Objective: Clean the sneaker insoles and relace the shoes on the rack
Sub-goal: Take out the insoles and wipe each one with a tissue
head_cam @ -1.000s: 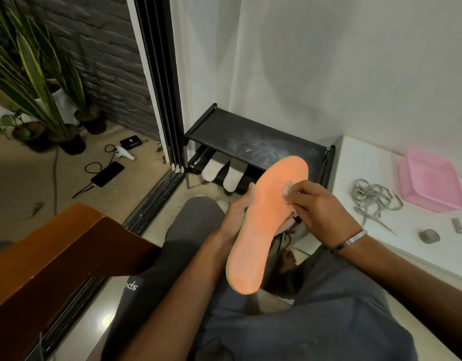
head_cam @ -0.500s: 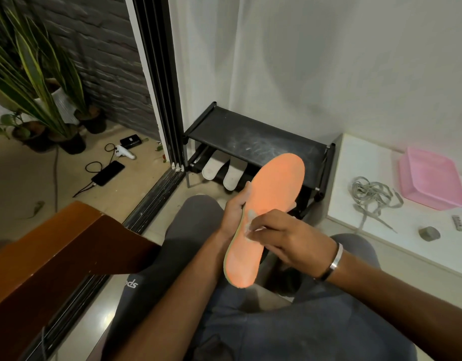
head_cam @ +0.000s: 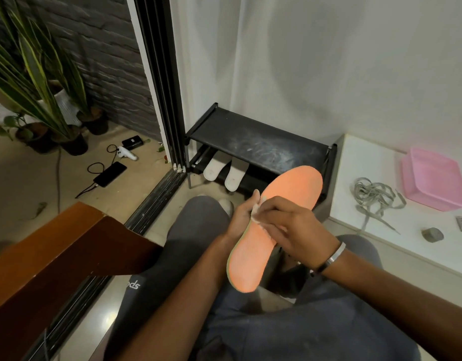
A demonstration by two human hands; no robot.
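An orange insole [head_cam: 253, 259] is held up over my lap, toe end pointing toward the black shoe rack [head_cam: 258, 144]. My left hand [head_cam: 241, 217] grips its left edge from behind. My right hand [head_cam: 293, 227] pinches a small white wipe [head_cam: 256, 212] and presses it against the middle of the insole's left side. Two white slippers [head_cam: 226, 171] lie on the rack's lower shelf. A tangle of grey laces [head_cam: 373, 196] lies on the white platform [head_cam: 355, 162] to the right. A dark shoe [head_cam: 287, 272] shows partly between my knees, under the insole.
A pink tray [head_cam: 435, 183] and a small grey object [head_cam: 432, 234] sit on the white platform. A brown wooden ledge [head_cam: 55, 256] juts in at the left. Beyond the black sliding-door track lie a phone [head_cam: 110, 174] with cable, a white device and potted plants [head_cam: 42, 100].
My right hand with the wipe has slid down from the toe area to the middle left of the insole. The insole sits slightly lower and steeper.
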